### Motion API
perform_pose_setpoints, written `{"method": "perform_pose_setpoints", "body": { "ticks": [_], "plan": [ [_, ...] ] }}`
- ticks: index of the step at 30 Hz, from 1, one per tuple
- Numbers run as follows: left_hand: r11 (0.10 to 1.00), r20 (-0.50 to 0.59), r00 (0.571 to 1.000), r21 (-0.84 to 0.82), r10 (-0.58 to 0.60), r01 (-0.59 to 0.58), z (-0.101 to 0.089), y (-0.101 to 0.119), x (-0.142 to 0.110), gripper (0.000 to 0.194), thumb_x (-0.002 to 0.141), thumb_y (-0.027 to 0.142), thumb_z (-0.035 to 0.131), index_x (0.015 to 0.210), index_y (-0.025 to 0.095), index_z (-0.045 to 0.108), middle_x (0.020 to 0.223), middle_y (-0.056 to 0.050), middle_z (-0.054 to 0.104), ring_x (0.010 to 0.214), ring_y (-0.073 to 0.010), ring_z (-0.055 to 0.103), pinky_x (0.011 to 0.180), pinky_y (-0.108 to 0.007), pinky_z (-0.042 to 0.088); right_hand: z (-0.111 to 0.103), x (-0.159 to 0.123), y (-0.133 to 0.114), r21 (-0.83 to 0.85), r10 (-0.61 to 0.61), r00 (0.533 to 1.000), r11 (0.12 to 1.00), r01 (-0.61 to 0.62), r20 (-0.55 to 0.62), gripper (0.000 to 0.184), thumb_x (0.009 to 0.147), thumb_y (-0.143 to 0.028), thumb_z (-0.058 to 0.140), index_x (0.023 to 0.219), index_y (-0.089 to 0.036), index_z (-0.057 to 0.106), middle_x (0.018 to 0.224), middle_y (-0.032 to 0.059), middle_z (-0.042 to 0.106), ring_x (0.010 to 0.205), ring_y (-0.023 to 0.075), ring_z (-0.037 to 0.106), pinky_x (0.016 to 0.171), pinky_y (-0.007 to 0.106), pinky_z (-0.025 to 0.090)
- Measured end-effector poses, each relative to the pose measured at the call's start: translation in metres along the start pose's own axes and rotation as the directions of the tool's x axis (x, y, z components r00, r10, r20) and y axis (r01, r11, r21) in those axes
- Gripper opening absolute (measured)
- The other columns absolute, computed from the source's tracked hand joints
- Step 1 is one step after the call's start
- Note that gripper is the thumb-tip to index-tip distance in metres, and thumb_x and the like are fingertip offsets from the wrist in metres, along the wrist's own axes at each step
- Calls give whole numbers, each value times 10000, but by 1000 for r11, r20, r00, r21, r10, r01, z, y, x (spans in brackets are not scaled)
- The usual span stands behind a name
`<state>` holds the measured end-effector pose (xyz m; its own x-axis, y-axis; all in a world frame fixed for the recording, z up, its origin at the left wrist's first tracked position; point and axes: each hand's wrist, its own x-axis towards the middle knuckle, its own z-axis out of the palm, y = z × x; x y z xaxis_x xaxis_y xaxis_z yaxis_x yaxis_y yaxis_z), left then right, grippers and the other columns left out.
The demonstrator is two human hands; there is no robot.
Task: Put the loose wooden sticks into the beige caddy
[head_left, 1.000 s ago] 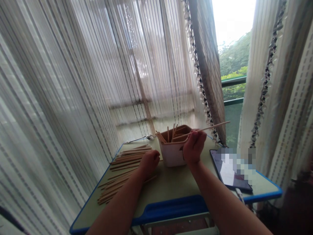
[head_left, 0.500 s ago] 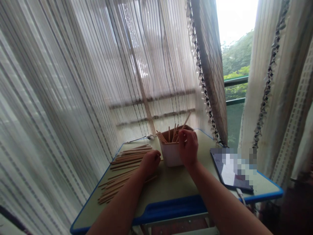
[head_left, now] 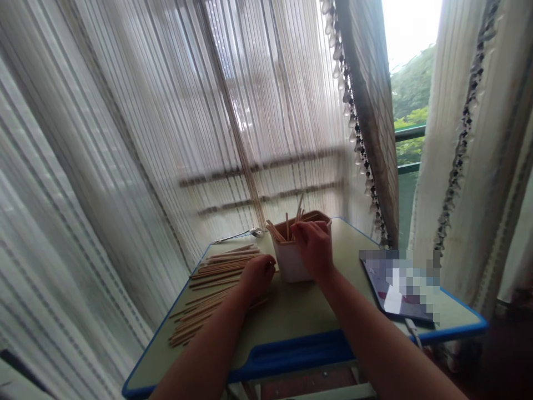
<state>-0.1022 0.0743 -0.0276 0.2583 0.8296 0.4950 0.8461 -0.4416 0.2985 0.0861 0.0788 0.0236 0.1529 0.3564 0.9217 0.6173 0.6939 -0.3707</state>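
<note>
Thin tan wooden sticks (head_left: 273,231) standing in white, brown-lined open box (head_left: 291,262). Right hand (head_left: 315,247) curled over its rim; can't tell if gripping one. Left hand (head_left: 258,275) curled by loose tan wooden sticks (head_left: 199,319) on pale-green, blue-edged table (head_left: 293,316); grip unclear.

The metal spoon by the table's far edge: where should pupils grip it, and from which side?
Probably the middle of its slim handle, pinched from above, coming in over the sticks: the handle runs along the table's far edge, bowl toward the tub, and the curtain hangs beyond.
</note>
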Motion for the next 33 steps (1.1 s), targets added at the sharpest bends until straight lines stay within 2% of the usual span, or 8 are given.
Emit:
{"method": "perform_pose_setpoints", "body": {
  "ticks": [2, 5, 8, 12, 14, 18, 27, 33],
  "plan": [
    [1000, 7, 1000, 6, -6, 6, 1, -1, 0, 171, 758, 131, 490, 816, 172, 645, 723, -26, 627, 667, -129, 545, 647, -230, 379, 0, -2, -4, -70, -39, 996, 997, 44, 76, 190, 866, -340, 533, 840, -212, 672, 823, 29, 681, 875, 206, 505, 828, 351, 378],
    [1000, 3, 1000, 7, -7, 7, 0, -1, -1, 180, 753, 122, 487, 815, 177, 646, 700, -18, 619, 647, -124, 533, 638, -226, 375, -1, -4, -9, -131, -33, 993, 990, 47, 111, 205, 875, -331, 512, 833, -222, 680, 854, 24, 686, 900, 207, 505, 862, 360, 345],
    [1000, -21, 1000, -6, 9, -9, 0, -1, -1, 182, 760, 120, 480, 812, 172, 646, 692, -20, 617, 637, -120, 526, 634, -226, 371, -1, -3, -9, -133, 10, 997, 991, -1, 72, 228, 886, -337, 481, 880, -212, 672, 914, 34, 680, 928, 204, 515, 883, 353, 344],
    [999, -21, 1000, -26, 20, -20, 1, -1, 0, 179, 754, 111, 484, 808, 164, 646, 685, -21, 615, 617, -115, 519, 619, -220, 367, 1, -2, -2, -169, 77, 997, 982, -80, -22, 329, 882, -373, 458, 1070, -156, 619, 1094, 91, 637, 1058, 231, 495, 927, 365, 340],
    [1000, -18, 1000, -25, 15, -15, 1, -1, 0, 175, 750, 110, 485, 801, 163, 644, 677, -20, 611, 610, -114, 515, 611, -218, 364, 2, -1, 1, -202, 103, 994, 974, -105, -20, 382, 890, -381, 435, 1133, -133, 595, 1124, 111, 629, 1111, 240, 477, 962, 377, 319],
    [1000, -16, 1000, -15, 24, -24, -1, 1, -1, 174, 753, 119, 483, 805, 165, 643, 689, -21, 612, 624, -118, 520, 617, -220, 366, 3, -1, 3, -240, 138, 990, 962, -129, 18, 422, 900, -399, 416, 1161, -125, 602, 1057, 122, 665, 1113, 248, 485, 991, 404, 287],
    [1000, 9, 1000, 7, 9, -9, 1, 5, 0, 194, 759, 115, 477, 816, 171, 655, 708, -25, 620, 640, -121, 535, 632, -224, 379, -1, -3, 0, -233, -12, 995, 972, 34, 97, 409, 889, -376, 455, 1206, -146, 574, 1009, 105, 691, 1109, 265, 496, 1004, 469, 242],
    [1000, 17, 1000, 20, 21, -21, -2, 5, 0, 188, 747, 110, 487, 811, 171, 653, 691, -21, 611, 632, -121, 527, 624, -222, 369, -1, -2, 0, -223, 7, 994, 975, 17, 106, 376, 893, -380, 447, 1154, -149, 588, 1068, 91, 668, 1081, 261, 484, 969, 428, 282]
  ]
}}
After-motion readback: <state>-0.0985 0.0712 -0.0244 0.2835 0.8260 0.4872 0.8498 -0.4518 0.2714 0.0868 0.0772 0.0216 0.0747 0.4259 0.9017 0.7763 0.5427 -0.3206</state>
